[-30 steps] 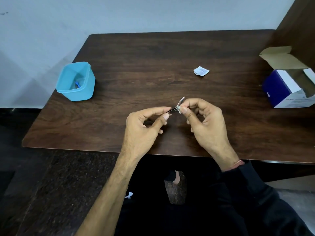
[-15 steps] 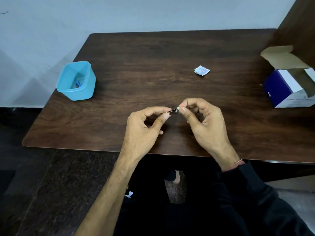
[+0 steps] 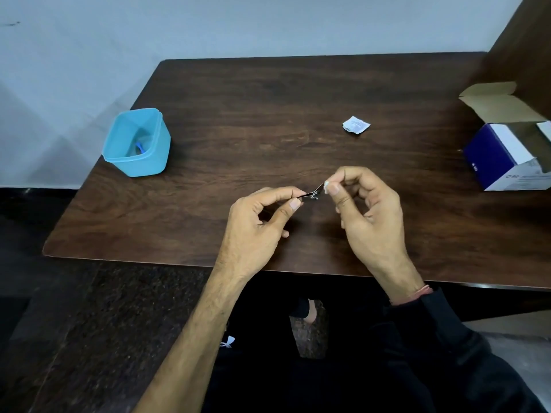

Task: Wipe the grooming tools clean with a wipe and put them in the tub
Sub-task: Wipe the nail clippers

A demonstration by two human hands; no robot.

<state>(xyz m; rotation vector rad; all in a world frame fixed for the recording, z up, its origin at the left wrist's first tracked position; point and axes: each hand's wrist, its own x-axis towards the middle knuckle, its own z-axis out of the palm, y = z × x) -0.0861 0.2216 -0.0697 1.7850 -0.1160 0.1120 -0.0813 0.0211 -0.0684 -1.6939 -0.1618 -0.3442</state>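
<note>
Two hands above near half of dark wooden table (image 3: 268,93). Left hand (image 3: 256,225) pinches small metal nail clipper (image 3: 311,194) between thumb and forefinger, other fingers curled. Right hand (image 3: 369,216) pinches small white wipe (image 3: 326,186) at fingertips, wipe touching clipper's raised lever. Blue tub (image 3: 137,143) at table's left edge, well apart, something blue inside. Torn white sachet (image 3: 355,125) lies mid-table. Open blue-white box (image 3: 510,150) at right edge.
</note>
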